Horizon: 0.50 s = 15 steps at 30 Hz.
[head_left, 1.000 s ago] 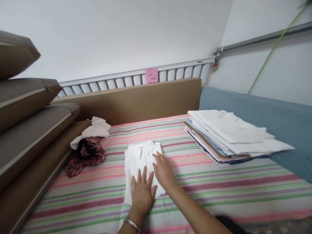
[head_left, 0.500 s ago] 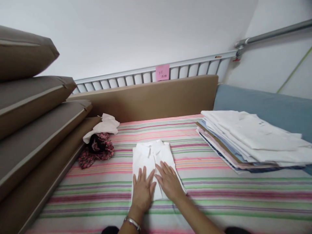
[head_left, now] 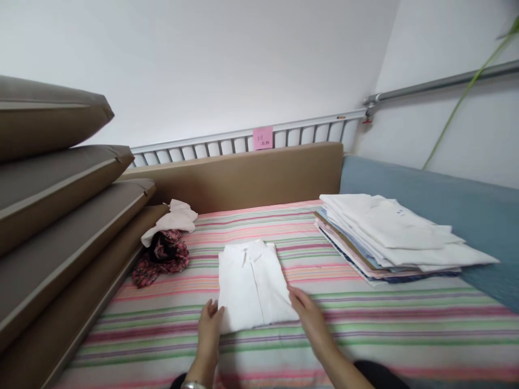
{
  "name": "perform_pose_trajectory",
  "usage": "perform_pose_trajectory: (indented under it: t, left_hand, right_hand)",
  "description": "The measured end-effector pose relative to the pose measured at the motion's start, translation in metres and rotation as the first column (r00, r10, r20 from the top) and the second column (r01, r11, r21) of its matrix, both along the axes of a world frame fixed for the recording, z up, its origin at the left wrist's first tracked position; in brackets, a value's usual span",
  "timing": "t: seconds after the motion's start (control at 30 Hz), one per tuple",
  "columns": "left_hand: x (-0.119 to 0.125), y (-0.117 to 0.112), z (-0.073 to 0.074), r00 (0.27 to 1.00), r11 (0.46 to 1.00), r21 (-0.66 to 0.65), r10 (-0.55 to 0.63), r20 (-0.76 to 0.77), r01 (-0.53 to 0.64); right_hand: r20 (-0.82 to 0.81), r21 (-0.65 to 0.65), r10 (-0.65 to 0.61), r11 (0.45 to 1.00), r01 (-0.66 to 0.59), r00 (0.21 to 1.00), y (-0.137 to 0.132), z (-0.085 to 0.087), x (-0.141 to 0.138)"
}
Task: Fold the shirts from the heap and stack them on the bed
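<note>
A folded white shirt (head_left: 251, 283) lies collar-up on the striped bed sheet (head_left: 365, 319). My left hand (head_left: 210, 329) rests at the shirt's lower left corner, its fingers straight and touching the fabric edge. At the lower right corner sits my right hand (head_left: 308, 316), fingers extended against the hem. Neither hand grips the cloth.
A stack of folded shirts (head_left: 389, 237) sits at the right, by a blue cover (head_left: 446, 200). A crumpled pink and floral cloth pile (head_left: 164, 243) lies at the left beside stacked brown cushions (head_left: 60, 216). A brown headboard (head_left: 243, 175) and white rail (head_left: 243, 140) run behind.
Both hands slid off the top of the shirt and moved apart to its two lower corners. The camera view shifted slightly.
</note>
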State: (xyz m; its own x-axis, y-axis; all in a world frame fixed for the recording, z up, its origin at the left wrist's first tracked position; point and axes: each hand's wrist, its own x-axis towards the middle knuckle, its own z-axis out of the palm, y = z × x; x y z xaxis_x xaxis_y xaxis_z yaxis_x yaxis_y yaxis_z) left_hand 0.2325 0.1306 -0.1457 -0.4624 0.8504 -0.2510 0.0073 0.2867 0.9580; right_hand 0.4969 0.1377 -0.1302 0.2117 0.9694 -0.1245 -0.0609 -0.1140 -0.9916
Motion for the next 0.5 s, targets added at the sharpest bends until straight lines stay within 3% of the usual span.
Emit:
perform_pose_trajectory:
  t: [0.07,0.17,0.23,0.33,0.5]
  left_hand:
    - [-0.002,0.003,0.006,0.999,0.998,-0.064,-0.021,0.024,0.023]
    - [0.003,0.007,0.014,0.993,0.982,-0.157,-0.089,0.081,0.101]
    - [0.010,0.005,0.020,0.985,0.969,-0.201,-0.119,0.128,0.143]
    - [0.024,-0.009,0.027,0.969,0.956,-0.230,-0.132,0.210,0.180]
    - [0.060,-0.051,0.034,0.925,0.954,-0.195,-0.150,0.350,0.228]
  right_hand:
    - [-0.289,-0.202,-0.113,0.978,0.054,0.951,-0.030,-0.010,0.011]
    - [-0.521,-0.375,-0.150,0.924,-0.068,0.841,-0.064,-0.023,0.000]
    - [-0.591,-0.355,-0.079,0.919,-0.172,0.803,-0.070,-0.023,-0.018]
    - [-0.634,-0.308,-0.006,0.919,-0.245,0.773,-0.061,-0.009,-0.047]
    - [-0.688,-0.316,-0.064,0.923,-0.219,0.723,-0.050,0.011,-0.071]
